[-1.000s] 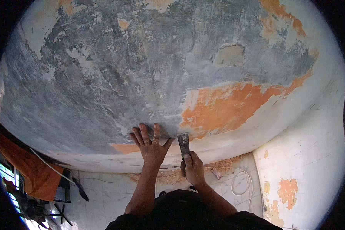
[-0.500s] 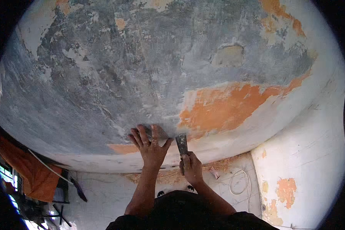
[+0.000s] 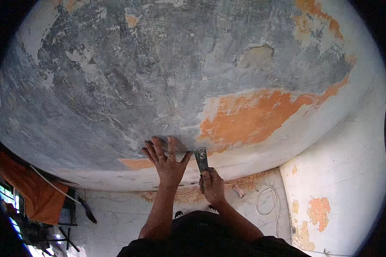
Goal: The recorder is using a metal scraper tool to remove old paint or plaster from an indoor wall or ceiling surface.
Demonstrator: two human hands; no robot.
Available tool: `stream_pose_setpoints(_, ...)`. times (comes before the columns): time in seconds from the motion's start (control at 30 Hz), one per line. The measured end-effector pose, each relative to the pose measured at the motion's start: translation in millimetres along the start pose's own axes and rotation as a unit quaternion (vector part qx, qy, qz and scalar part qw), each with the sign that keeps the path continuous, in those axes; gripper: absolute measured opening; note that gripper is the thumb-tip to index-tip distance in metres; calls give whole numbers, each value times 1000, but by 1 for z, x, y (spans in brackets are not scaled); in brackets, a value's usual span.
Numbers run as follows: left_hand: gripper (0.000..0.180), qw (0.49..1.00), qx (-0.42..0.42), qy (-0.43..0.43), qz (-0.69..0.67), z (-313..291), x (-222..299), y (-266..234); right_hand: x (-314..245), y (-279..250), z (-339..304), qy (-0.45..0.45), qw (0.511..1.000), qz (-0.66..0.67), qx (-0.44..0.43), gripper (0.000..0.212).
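My left hand [image 3: 169,165] lies against the wall [image 3: 128,81] with its fingers spread and holds nothing. Just right of it, my right hand [image 3: 211,184] is closed around the handle of a scraper [image 3: 200,158]. The scraper's flat, dirty blade points up at the wall, close to my left thumb. Its edge meets the lower border of the bare grey area, where whitish paint begins. An orange patch of exposed older paint [image 3: 248,120] spreads to the upper right of the blade, and a smaller orange strip [image 3: 137,163] sits left of my left hand.
Orange flakes and dust [image 3: 253,180] lie on the pale tiled floor along the wall's foot. A looped white cable [image 3: 268,201] rests on the floor at right. An orange cloth [image 3: 34,188] and a dark-bristled brush [image 3: 88,212] are at lower left. A white side wall [image 3: 343,184] stands at right.
The scraper and my right hand have shifted slightly left and up along the wall. My left hand stays pressed in nearly the same place.
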State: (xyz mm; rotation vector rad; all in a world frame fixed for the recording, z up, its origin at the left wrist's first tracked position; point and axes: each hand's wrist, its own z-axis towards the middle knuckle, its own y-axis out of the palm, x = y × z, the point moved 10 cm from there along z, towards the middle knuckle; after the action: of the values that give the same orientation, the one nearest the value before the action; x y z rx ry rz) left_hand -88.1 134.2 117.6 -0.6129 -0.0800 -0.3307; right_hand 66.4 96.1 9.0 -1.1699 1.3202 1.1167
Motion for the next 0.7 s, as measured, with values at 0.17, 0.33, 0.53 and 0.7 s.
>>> stream_pose_setpoints(0.17, 101, 1000, -16, -10, -15, 4, 2, -2, -1, 6, 1, 27, 999, 36, -27, 25)
stream_pose_setpoints(0.33, 102, 1000, -19, -1, 11, 3, -3, -3, -19, 10, 6, -9, 1000, -1, -25, 26)
stream_pose_setpoints(0.53, 100, 1000, -14, 4, 0, -1, 2, -2, -3, 4, 3, -8, 1000, 7, -24, 26)
stream_pose_setpoints(0.7, 100, 999, -34, 1, -9, 1, 2, 0, -60, 16, 6, -19, 996, 68, -49, 31)
